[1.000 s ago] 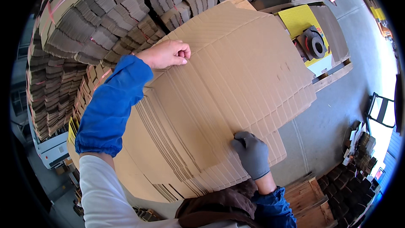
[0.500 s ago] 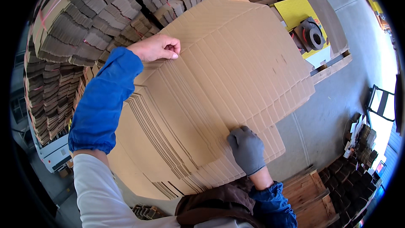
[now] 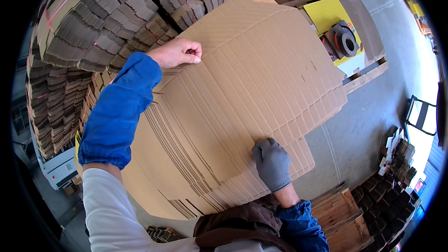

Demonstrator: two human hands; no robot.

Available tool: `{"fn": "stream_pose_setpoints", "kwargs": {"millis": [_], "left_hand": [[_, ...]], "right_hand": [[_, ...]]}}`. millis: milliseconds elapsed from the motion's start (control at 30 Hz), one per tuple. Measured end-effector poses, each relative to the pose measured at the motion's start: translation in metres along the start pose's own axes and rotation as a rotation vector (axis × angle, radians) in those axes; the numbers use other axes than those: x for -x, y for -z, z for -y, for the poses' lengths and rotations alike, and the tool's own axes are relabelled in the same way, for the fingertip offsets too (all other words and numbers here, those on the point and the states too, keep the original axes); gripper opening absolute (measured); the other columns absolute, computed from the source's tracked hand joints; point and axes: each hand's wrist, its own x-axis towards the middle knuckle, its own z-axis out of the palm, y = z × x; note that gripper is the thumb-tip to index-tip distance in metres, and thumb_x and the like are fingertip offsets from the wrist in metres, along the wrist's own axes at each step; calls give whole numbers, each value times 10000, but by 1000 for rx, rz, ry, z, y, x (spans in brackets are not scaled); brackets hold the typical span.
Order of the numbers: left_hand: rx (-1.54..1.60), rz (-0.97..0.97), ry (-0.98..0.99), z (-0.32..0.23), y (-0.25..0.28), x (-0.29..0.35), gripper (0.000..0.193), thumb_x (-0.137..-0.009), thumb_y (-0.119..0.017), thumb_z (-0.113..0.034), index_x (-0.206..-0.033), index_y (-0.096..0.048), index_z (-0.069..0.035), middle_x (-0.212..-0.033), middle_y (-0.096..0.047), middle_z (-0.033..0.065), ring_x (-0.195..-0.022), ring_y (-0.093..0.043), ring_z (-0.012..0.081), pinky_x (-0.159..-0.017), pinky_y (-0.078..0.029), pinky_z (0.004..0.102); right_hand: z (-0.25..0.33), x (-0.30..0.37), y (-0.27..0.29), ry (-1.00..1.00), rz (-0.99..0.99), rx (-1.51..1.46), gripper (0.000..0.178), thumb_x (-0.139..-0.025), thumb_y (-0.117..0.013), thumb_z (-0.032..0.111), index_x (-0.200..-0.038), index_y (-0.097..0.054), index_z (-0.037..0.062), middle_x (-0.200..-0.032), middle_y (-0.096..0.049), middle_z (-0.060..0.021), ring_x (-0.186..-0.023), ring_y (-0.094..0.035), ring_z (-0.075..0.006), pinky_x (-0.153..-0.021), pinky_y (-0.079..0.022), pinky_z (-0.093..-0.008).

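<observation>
Flat brown cardboard sheets, creased and slotted, lie fanned in overlapping layers in front of me. My left hand, bare below a blue sleeve cover, pinches the edge of a sheet at the upper left of the fan. In a grey glove, my right hand is closed at the near right side, its curled fingers gripping a sheet's edge. Several slot edges show as dark parallel lines between the hands and my body. The fingertips of the right hand are partly hidden by the glove's back.
Tall strapped stacks of folded cardboard stand close on the left and back. At the back right, a tape roll rests near a yellow sheet. A wooden pallet lies at the lower right, beside dark stacked pieces.
My left hand has shifted slightly right along the sheets, its forearm following. The right hand stays almost in place, and the sheets have barely moved.
</observation>
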Motion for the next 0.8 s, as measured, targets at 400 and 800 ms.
{"fn": "stream_pose_setpoints", "kwargs": {"millis": [400,800], "left_hand": [[68,-39,54,-2,-6,-1,118,-949,-690,-133,-910,-606,-60,-784,-566,-26,-731,-497,81,-648,-425,282],[67,-89,36,1,-11,0,110,-957,-679,-117,-897,-616,-51,-758,-552,-44,-700,-480,61,-621,-414,273]], "right_hand": [[-4,-1,-4,-33,-26,-3,109,-927,-650,188,-924,-663,80,-913,-679,-159,-774,-677,-376,-671,-538,-470],[7,7,17,-68,47,44,150,-900,-700,241,-940,-688,96,-908,-673,-149,-772,-675,-372,-675,-537,-472]]}}
